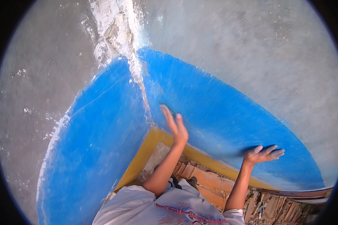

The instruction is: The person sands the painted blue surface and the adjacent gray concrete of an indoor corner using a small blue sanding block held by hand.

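Note:
My left hand (pixel 175 125) is raised to the blue-painted part of the right wall (pixel 219 104), close to the inside corner. Under its fingers a thin, dark green sheet (pixel 167 106), which looks like sandpaper, is pressed against the paint; most of it is hidden and it is slightly blurred. Lower and farther right, my right hand (pixel 262 155) rests on the same blue wall with its fingers spread and nothing in it. A rough crack with bare, pale plaster (pixel 142 87) runs down the corner between the two walls.
Blue paint also covers the lower left wall (pixel 98 132), with grey surface (pixel 25 92) above. An ochre band (pixel 208 159) follows the wall's foot. Reddish slabs (pixel 211 180) and wooden scraps (pixel 273 208) lie on the ground by a shoe (pixel 193 181).

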Available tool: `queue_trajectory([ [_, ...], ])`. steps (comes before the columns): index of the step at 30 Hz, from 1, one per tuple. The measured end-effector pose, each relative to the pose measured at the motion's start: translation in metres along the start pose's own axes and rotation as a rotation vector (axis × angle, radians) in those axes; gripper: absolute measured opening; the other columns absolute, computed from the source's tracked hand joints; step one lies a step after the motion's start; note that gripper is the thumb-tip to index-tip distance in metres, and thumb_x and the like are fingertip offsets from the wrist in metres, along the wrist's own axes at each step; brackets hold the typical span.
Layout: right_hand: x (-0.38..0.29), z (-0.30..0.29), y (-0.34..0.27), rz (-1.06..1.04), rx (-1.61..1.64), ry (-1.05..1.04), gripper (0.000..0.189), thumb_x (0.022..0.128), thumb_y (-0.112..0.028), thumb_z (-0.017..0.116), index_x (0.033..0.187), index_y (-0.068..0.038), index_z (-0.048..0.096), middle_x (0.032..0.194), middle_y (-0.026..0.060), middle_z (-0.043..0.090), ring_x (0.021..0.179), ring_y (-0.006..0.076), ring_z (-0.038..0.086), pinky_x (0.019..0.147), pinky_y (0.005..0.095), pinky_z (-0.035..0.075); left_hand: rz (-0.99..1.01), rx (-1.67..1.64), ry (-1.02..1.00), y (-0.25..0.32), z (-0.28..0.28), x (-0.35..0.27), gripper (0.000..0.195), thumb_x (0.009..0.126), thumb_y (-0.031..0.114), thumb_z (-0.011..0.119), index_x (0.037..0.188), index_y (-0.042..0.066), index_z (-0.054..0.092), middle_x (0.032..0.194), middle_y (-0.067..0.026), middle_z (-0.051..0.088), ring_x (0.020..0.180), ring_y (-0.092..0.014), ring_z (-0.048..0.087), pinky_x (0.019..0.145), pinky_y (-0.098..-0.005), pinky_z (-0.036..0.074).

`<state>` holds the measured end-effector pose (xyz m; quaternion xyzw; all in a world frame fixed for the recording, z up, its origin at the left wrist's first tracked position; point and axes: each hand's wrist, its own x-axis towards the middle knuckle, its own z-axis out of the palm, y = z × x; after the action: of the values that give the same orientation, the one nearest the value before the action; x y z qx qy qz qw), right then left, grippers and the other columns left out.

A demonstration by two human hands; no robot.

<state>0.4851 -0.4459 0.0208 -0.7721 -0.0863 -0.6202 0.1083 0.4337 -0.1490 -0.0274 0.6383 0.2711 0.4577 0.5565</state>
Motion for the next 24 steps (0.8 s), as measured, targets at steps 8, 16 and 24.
queue_trajectory([
  [8,0.003,0.003,0.002,-0.065,-0.012,0.053,0.063,0.104,-0.048,0.031,0.156,-0.013,0.023,0.161,0.0211,0.012,0.147,0.0442,0.013,0.116,0.0606,0.011,0.433,-0.004,-0.065,0.033,0.014,0.007,0.076,0.102,0.051,0.021,0.154,-0.002,0.008,0.163,-0.0187,0.000,0.150,-0.035,-0.003,0.120,-0.0500,-0.002],
  [16,-0.001,0.005,0.010,-0.062,-0.059,0.033,0.065,0.104,-0.048,0.028,0.156,-0.011,0.020,0.162,0.0220,0.010,0.148,0.0447,0.011,0.116,0.0608,0.008,-0.212,-0.173,0.099,0.008,-0.002,0.031,0.076,0.102,0.051,0.020,0.155,0.000,0.003,0.163,-0.0197,-0.003,0.150,-0.033,-0.004,0.121,-0.0476,-0.001],
  [24,-0.002,0.007,0.010,-0.016,-0.067,0.063,0.068,0.104,-0.052,0.023,0.155,-0.008,0.023,0.162,0.0227,0.010,0.149,0.0438,0.009,0.114,0.0628,0.006,-0.286,0.002,0.008,-0.038,0.003,-0.005,0.077,0.102,0.053,0.020,0.155,0.000,0.003,0.162,-0.0208,-0.004,0.150,-0.035,-0.005,0.120,-0.0493,-0.002],
])
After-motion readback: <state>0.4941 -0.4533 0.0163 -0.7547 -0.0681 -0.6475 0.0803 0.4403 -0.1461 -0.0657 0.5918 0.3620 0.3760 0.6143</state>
